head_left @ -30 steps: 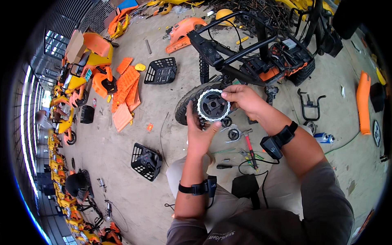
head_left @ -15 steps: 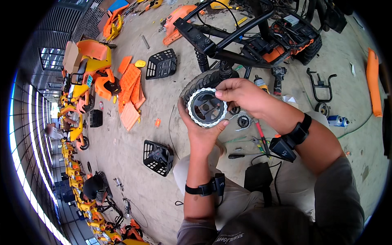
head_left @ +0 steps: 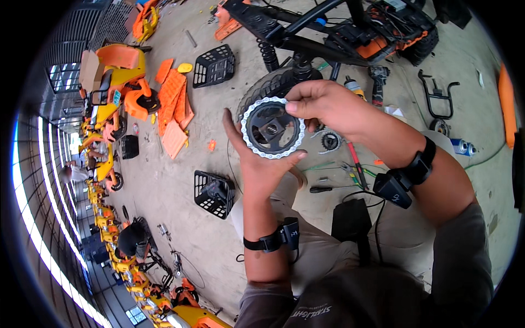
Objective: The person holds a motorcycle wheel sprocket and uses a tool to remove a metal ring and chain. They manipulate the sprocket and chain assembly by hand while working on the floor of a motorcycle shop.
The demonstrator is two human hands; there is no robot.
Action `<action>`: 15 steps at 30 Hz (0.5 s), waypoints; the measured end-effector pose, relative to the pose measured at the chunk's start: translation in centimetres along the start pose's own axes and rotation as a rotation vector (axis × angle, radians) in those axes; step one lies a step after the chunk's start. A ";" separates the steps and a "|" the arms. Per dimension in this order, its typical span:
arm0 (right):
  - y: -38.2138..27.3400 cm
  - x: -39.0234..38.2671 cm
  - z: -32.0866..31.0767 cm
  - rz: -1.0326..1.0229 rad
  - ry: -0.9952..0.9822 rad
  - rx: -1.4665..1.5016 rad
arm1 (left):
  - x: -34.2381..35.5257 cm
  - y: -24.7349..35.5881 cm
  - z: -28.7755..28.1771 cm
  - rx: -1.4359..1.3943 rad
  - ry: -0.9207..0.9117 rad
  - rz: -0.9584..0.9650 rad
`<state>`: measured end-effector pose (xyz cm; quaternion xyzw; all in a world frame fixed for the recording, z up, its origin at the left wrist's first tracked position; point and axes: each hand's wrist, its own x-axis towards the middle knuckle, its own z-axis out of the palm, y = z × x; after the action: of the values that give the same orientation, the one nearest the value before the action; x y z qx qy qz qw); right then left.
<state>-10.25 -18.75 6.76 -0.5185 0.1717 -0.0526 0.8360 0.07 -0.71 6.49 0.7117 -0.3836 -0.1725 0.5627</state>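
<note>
In front of me is a dark sprocket with a spoked middle and a silver chain wrapped around its rim. My left hand cradles it from below, the thumb near the lower right rim. One left finger sticks out to the left, apart from the chain. My right hand pinches the upper right rim between thumb and fingers; some of these fingertips are hidden behind it. Beyond the hands lies a small gear with a length of chain on the floor.
A vehicle frame with a tyre stands ahead. Black baskets lie to the left. Pliers, a screwdriver, a power drill and spray cans are on the right. Another person crouches at far left.
The sprocket with its chain has come slightly up and left in the picture and looks larger. One left finger has moved away from the rim. The right hand keeps its pinch.
</note>
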 end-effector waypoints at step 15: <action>-1.0 -0.1 -0.1 -0.002 0.071 -0.073 | 0.3 -0.5 1.1 -0.027 0.071 0.002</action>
<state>-10.33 -19.25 7.65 -0.5465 0.2028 -0.0654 0.8099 -0.33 -1.60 5.77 0.7095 -0.3619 -0.1517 0.5854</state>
